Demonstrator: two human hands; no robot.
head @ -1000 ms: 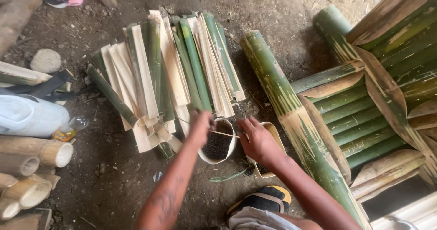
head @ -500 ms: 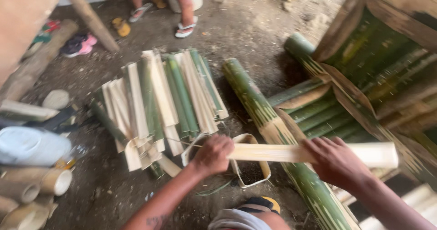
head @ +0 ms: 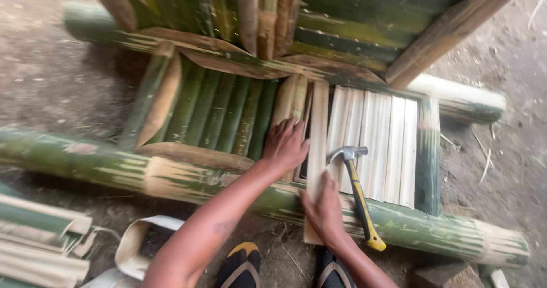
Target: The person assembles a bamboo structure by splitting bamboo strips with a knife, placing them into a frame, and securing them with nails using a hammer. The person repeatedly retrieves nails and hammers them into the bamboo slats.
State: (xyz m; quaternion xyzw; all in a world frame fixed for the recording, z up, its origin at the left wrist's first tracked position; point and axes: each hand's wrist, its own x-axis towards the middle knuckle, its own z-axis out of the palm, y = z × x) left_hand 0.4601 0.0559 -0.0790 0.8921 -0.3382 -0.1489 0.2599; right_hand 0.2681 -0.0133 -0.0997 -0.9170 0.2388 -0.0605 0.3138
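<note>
Slat (head: pixel 317 145) of pale split bamboo lies across the long green bamboo pole (head: pixel 114 171), its far end among the green and pale slats already laid in the frame. I see my left hand (head: pixel 286 146) pressed flat, fingers spread, just left of the slat, and my right hand (head: pixel 326 208) pressing down on its near end. A yellow-handled claw hammer (head: pixel 358 192) rests on the pale slats (head: pixel 382 145), just right of that hand.

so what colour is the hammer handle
Yellow with a black stripe, on the hammer; the head view shows it.
</note>
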